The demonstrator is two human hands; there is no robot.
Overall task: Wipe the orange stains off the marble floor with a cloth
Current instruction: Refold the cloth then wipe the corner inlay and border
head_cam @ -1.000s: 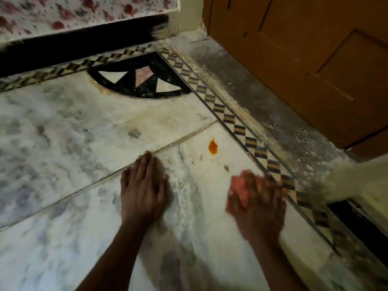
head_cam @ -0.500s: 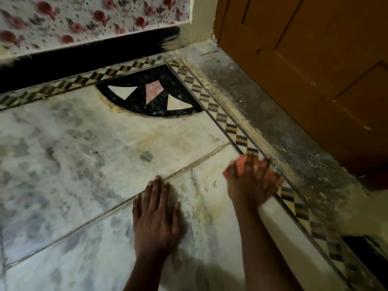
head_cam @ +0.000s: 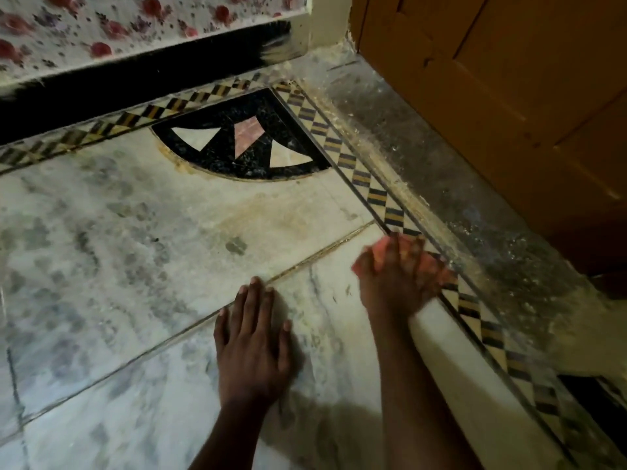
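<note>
My right hand (head_cam: 397, 276) presses a pinkish-orange cloth (head_cam: 379, 248) onto the white marble floor (head_cam: 135, 266), close to the checkered border strip. The hand is blurred with motion and covers most of the cloth; only its far and right edges peek out. No orange stain shows; the spot under the hand is hidden. My left hand (head_cam: 252, 340) lies flat on the marble with straight fingers, a little nearer and to the left of the cloth.
A checkered black-and-yellow inlay border (head_cam: 373, 191) runs diagonally past my right hand. Beyond it lie a dusty grey threshold (head_cam: 458, 205) and a brown wooden door (head_cam: 509, 96). A black fan-shaped inlay (head_cam: 244, 144) fills the corner below a floral wall (head_cam: 101, 32).
My right hand swept the cloth forward over the orange stain, which no longer shows. The left hand stayed flat on the floor. The camera tilted, shifting the view down.
</note>
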